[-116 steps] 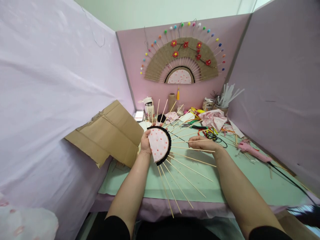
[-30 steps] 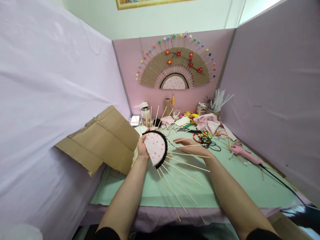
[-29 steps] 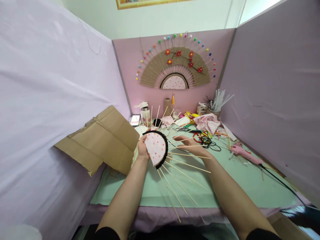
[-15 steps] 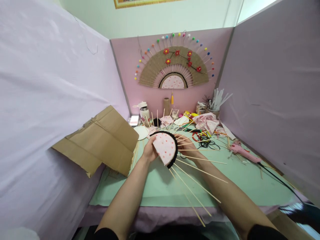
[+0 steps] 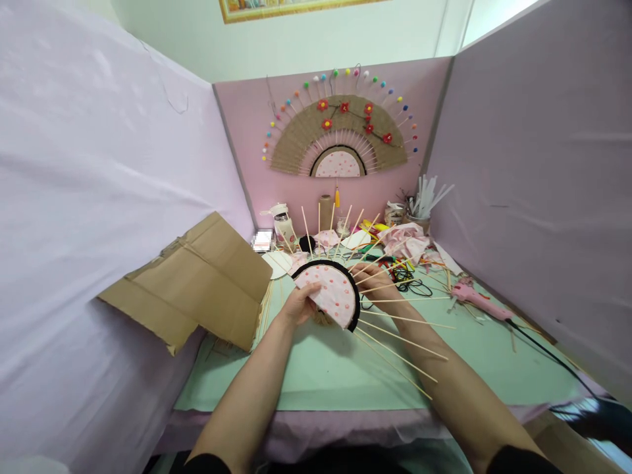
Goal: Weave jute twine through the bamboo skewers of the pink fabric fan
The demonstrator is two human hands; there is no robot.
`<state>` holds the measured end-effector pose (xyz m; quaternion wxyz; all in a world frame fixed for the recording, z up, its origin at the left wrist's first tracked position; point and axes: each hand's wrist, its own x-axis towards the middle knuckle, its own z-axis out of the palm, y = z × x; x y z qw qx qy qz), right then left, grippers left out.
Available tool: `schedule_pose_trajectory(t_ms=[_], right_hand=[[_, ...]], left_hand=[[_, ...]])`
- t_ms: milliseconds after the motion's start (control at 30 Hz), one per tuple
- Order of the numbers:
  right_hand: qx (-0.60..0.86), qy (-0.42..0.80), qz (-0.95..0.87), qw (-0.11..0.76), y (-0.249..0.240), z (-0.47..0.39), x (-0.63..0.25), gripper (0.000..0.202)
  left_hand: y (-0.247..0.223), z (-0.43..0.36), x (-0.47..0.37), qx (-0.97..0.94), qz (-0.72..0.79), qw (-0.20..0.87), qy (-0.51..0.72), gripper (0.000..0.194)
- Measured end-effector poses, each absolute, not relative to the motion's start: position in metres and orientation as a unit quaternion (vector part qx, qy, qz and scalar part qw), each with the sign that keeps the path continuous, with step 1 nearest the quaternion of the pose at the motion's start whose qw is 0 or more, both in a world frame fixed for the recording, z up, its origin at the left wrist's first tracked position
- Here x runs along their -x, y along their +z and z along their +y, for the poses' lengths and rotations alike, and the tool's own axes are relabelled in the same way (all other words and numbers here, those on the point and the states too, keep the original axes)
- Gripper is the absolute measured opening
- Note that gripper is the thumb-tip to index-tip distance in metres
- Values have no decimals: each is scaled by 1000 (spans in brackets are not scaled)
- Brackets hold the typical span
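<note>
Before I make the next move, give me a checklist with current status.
1. Left hand gripping the half circle: ok, thumb on the dotted face.
2. Right hand gripping: cannot tell, fingers partly behind the sticks.
3. Sticks fanned out from the black rim: ok.
4. Sticks firmly fixed: cannot tell.
5. Black cord untangled: not ok, loops heaped on the table.
6. Glue gun apart from both hands: ok.

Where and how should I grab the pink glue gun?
Pink glue gun: best bet is the slim straight handle, around its middle, coming from above, fingers across its length. It lies flat on the green tabletop, handle mostly exposed. I'd avoid the far end, which sits among scraps, and keep off the black cable leaving the near end.
</note>
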<state>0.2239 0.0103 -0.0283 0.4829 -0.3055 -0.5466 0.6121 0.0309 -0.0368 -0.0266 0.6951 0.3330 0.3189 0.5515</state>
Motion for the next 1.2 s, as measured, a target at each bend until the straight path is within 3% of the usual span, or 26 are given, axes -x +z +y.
schedule_pose_trajectory(t_ms=[367, 600, 867, 1200], right_hand=[[289, 633, -569, 438, -18, 22, -280, 28], [305, 611, -556, 474, -4, 31, -317, 27], [273, 555, -536, 575, 11, 31, -319, 26], [288, 511, -509, 630, 7, 26, -320, 27]], left_hand=[[-20, -38, -20, -330, 348, 630, 611, 25], [-22, -36, -16, -337, 366, 619, 608, 26], [-23, -36, -16, -350, 405, 613, 582, 36], [-25, -34, -17, -343, 416, 608, 583, 30]])
